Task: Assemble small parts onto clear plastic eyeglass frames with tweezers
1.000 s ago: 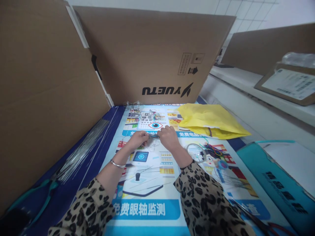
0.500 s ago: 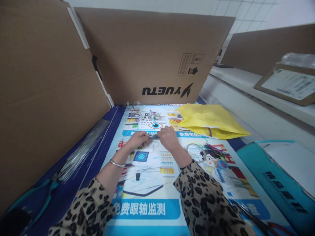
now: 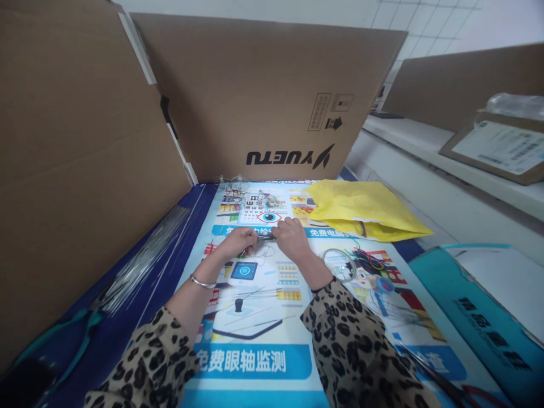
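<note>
My left hand (image 3: 241, 242) and my right hand (image 3: 292, 238) are close together over the printed sheet, both with curled fingers. A short, dark, slender metal piece (image 3: 266, 237) spans the gap between them, gripped at either end. Its exact kind is too small to make out. Fine wire (image 3: 268, 250) curls just below it, near the left fingertips. To the right of my right hand lies a clear round ring-shaped dish (image 3: 339, 265) with small bits inside. Colored cords (image 3: 370, 259) lie beside the dish.
Metal wires (image 3: 147, 258) and teal-handled pliers (image 3: 87, 328) lie at the left. A yellow bag (image 3: 365, 207) rests at the back right. Scissors (image 3: 433, 371) and a teal box (image 3: 480, 317) are at the right. Cardboard panels (image 3: 263, 96) stand behind and left.
Almost nothing differs. Both hands keep their place and hold on the dark metal piece; the whole view has shifted very slightly.
</note>
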The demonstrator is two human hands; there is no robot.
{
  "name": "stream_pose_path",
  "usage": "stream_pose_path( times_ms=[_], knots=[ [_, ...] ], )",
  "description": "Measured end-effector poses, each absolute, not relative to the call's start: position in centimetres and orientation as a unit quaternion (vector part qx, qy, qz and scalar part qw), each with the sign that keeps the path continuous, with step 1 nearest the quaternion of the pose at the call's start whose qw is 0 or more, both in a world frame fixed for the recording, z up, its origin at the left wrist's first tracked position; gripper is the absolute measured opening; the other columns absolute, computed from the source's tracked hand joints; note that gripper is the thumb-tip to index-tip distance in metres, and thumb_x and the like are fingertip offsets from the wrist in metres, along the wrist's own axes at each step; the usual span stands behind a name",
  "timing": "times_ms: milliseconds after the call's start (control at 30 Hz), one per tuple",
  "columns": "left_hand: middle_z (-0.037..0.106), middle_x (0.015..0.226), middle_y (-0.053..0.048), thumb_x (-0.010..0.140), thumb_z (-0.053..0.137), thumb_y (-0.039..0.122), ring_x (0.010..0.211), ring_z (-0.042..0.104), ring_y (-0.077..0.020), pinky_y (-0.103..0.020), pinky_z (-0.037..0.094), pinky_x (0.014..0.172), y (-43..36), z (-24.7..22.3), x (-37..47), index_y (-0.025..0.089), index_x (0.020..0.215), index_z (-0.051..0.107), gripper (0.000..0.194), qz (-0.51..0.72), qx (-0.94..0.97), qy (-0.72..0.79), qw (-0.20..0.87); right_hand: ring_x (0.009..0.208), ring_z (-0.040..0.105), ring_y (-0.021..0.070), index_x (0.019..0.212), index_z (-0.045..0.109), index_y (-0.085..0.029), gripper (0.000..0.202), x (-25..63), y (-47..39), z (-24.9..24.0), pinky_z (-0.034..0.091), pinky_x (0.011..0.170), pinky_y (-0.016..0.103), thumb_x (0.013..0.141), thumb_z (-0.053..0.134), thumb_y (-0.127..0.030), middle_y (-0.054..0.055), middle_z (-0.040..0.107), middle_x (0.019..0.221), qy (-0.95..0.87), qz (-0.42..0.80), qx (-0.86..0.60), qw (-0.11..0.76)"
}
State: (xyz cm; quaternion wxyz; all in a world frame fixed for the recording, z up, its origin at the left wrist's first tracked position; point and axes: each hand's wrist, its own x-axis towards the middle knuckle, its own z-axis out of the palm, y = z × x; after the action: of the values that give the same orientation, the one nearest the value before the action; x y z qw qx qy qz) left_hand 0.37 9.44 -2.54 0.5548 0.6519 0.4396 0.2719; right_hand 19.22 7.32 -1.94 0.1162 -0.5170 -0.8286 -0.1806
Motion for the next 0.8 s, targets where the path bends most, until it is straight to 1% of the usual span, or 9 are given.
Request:
stream_pose_path(
  times_ms=[167, 400, 600, 800],
  knots=[
    [0.051, 0.047, 0.004, 0.067, 0.051, 0.021, 0.038, 0.049, -0.0071, -0.016, 0.036, 0.038, 9.39, -2.43, 0.2, 0.015, 0.064, 0.05, 0.006, 0.263, 0.662, 0.43, 0.555, 0.084, 0.043, 0.0206, 0.08, 0.064, -0.019, 0.019, 19.4, 7.35, -1.93, 0.023, 0.071, 0.034, 0.082, 0.045, -0.02, 0.007, 0.059, 0.079, -0.831, -0.17, -0.517, 0.11],
    [0.05, 0.043, 0.005, 0.067, 0.05, 0.02, 0.035, 0.046, -0.0072, -0.016, 0.034, 0.035, 9.53, -2.62, 0.26, 0.015, 0.066, 0.051, 0.005, 0.26, 0.659, 0.442, 0.549, 0.082, 0.05, 0.0188, 0.089, 0.064, -0.022, 0.02, 19.36, 7.37, -2.33, 0.028, 0.07, 0.03, 0.076, 0.049, -0.023, 0.006, 0.064, 0.084, -0.822, -0.077, -0.561, 0.062],
    [0.051, 0.046, 0.004, 0.067, 0.052, 0.023, 0.034, 0.046, -0.0069, -0.017, 0.035, 0.035, 9.88, -3.25, 0.22, 0.015, 0.072, 0.054, 0.01, 0.28, 0.647, 0.454, 0.546, 0.083, 0.052, 0.0186, 0.096, 0.063, -0.025, 0.024, 19.29, 7.23, -2.4, 0.03, 0.07, 0.028, 0.079, 0.046, -0.024, 0.005, 0.065, 0.086, -0.807, -0.073, -0.582, 0.067],
    [0.051, 0.046, 0.004, 0.067, 0.051, 0.022, 0.035, 0.047, -0.0067, -0.016, 0.035, 0.036, 9.79, -3.13, 0.25, 0.015, 0.07, 0.053, 0.008, 0.285, 0.642, 0.461, 0.543, 0.082, 0.053, 0.0179, 0.094, 0.063, -0.026, 0.023, 19.27, 7.25, -2.28, 0.03, 0.07, 0.028, 0.078, 0.047, -0.023, 0.004, 0.065, 0.086, -0.804, -0.075, -0.587, 0.061]
  ],
)
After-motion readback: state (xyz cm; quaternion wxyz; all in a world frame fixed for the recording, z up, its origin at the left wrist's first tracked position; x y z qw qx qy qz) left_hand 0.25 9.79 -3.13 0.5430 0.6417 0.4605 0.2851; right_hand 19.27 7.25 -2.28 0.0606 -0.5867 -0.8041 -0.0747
